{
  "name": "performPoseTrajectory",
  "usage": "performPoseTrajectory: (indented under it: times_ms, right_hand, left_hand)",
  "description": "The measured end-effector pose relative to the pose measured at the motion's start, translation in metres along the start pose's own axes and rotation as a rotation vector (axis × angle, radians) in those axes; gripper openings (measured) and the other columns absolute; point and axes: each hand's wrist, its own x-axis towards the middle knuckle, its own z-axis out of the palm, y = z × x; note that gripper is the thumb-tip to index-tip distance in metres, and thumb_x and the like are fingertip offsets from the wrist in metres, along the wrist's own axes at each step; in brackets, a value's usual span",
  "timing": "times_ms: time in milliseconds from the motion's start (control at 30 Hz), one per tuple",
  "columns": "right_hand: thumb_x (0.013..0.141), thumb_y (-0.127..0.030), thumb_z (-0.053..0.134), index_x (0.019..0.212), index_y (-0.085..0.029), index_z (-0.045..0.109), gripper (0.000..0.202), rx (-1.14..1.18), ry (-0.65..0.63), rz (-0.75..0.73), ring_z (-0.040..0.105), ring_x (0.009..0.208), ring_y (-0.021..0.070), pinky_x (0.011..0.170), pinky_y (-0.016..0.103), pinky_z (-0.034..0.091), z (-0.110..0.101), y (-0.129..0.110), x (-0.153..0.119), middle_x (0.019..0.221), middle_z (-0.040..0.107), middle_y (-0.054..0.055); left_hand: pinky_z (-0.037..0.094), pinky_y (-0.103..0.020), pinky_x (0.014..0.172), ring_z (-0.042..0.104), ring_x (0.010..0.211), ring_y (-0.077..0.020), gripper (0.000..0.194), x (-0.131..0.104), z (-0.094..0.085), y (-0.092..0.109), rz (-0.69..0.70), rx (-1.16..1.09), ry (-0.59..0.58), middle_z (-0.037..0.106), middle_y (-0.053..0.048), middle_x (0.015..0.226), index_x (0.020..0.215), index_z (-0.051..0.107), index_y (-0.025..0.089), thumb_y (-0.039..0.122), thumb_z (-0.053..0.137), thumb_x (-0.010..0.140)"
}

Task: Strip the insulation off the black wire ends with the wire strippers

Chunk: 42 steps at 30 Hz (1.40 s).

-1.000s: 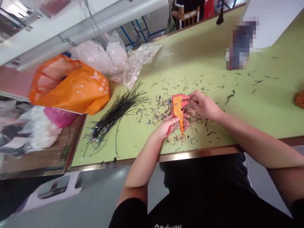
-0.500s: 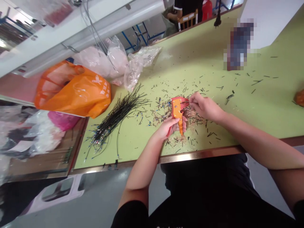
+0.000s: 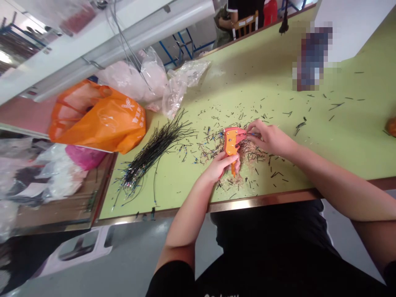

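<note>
My left hand (image 3: 228, 161) is wrapped round the handles of an orange and red wire stripper (image 3: 231, 140), held over the table. At the jaws of the tool, on its right, my right hand (image 3: 266, 137) pinches a short dark wire (image 3: 252, 133) with a blue tip. The wire's other end reaches the jaws; how far in it goes I cannot tell. Under and around both hands lie cut black wire pieces and a heap of copper-coloured strands (image 3: 252, 153). Left of the tool rests a bundle of long black wires (image 3: 154, 148) with blue and silvery ends.
An orange bag (image 3: 102, 119) and clear plastic bags (image 3: 182, 82) stand at the table's left back. A white panel (image 3: 343, 33) with a blurred-out patch is at the back right. A black plug (image 3: 284, 27) hangs at the far edge. Another person (image 3: 244, 12) sits beyond.
The wire stripper's handles have been squeezed closer together by my left hand. My right hand has moved slightly right, and the blue tip of the wire now shows by its fingers.
</note>
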Motion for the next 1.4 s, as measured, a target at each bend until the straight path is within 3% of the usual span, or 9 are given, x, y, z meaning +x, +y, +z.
performPoseTrajectory:
  times_ms: [133, 300, 533, 733, 967, 1133, 1400]
  right_hand:
    - [0.107, -0.034, 0.051, 0.103, -0.019, 0.068, 0.023, 0.028, -0.054, -0.029, 0.048, 0.048, 0.0118, 0.054, 0.03, 0.038, -0.003, -0.001, -0.001, 0.09, 0.081, 0.006]
    - [0.109, -0.031, 0.045, 0.097, -0.02, 0.065, 0.026, 0.056, -0.086, -0.13, 0.047, 0.047, 0.0122, 0.049, 0.03, 0.035, -0.006, -0.004, -0.003, 0.067, 0.065, 0.0]
    - [0.111, -0.033, 0.041, 0.087, -0.023, 0.053, 0.028, 0.123, -0.077, -0.134, 0.046, 0.052, 0.0142, 0.054, 0.032, 0.038, -0.001, 0.0, -0.002, 0.065, 0.055, -0.001]
    - [0.111, -0.034, 0.039, 0.095, -0.023, 0.059, 0.028, 0.257, -0.111, -0.104, 0.057, 0.069, 0.0195, 0.068, 0.036, 0.046, 0.0, 0.003, -0.001, 0.081, 0.063, 0.004]
    - [0.108, -0.027, 0.038, 0.095, -0.02, 0.062, 0.027, 0.289, -0.114, -0.108, 0.056, 0.07, 0.0179, 0.07, 0.034, 0.044, -0.006, 0.004, -0.001, 0.081, 0.063, 0.003]
    - [0.11, -0.03, 0.039, 0.095, -0.019, 0.06, 0.028, 0.289, -0.125, -0.127, 0.056, 0.07, 0.0171, 0.07, 0.033, 0.044, -0.002, 0.004, -0.001, 0.082, 0.062, 0.003]
    - [0.11, -0.031, 0.041, 0.097, -0.019, 0.063, 0.028, 0.32, -0.093, -0.113, 0.055, 0.072, 0.0169, 0.071, 0.033, 0.044, 0.002, 0.007, -0.001, 0.082, 0.061, 0.003]
  left_hand:
    - [0.054, -0.028, 0.06, 0.063, 0.062, -0.0147, 0.039, 0.001, -0.004, -0.001, -0.013, -0.04, -0.003, 0.063, 0.0, 0.069, 0.089, 0.064, 0.016, 0.05, 0.081, 0.083]
    - [0.055, -0.029, 0.061, 0.065, 0.063, -0.0159, 0.039, 0.003, -0.008, -0.003, -0.018, -0.084, 0.004, 0.065, -0.001, 0.071, 0.09, 0.066, 0.015, 0.05, 0.081, 0.082]
    - [0.058, -0.03, 0.063, 0.066, 0.067, -0.0172, 0.038, 0.0, -0.008, -0.001, -0.04, -0.112, -0.045, 0.065, -0.003, 0.072, 0.091, 0.066, 0.015, 0.049, 0.08, 0.083]
    - [0.059, -0.032, 0.067, 0.067, 0.069, -0.0179, 0.043, 0.001, -0.011, 0.0, -0.088, -0.199, -0.126, 0.066, -0.004, 0.075, 0.093, 0.068, 0.014, 0.054, 0.081, 0.081]
    - [0.061, -0.035, 0.068, 0.068, 0.07, -0.0196, 0.044, 0.001, -0.012, -0.001, -0.081, -0.182, -0.165, 0.067, -0.005, 0.077, 0.093, 0.069, 0.014, 0.056, 0.08, 0.082]
    - [0.063, -0.036, 0.074, 0.069, 0.075, -0.0197, 0.045, 0.001, -0.011, -0.001, -0.086, -0.182, -0.119, 0.069, -0.007, 0.082, 0.098, 0.07, 0.013, 0.053, 0.081, 0.081]
    - [0.05, -0.027, 0.055, 0.059, 0.054, -0.0127, 0.04, 0.0, 0.002, 0.002, -0.051, -0.136, -0.04, 0.057, 0.001, 0.061, 0.08, 0.061, 0.016, 0.05, 0.08, 0.085]
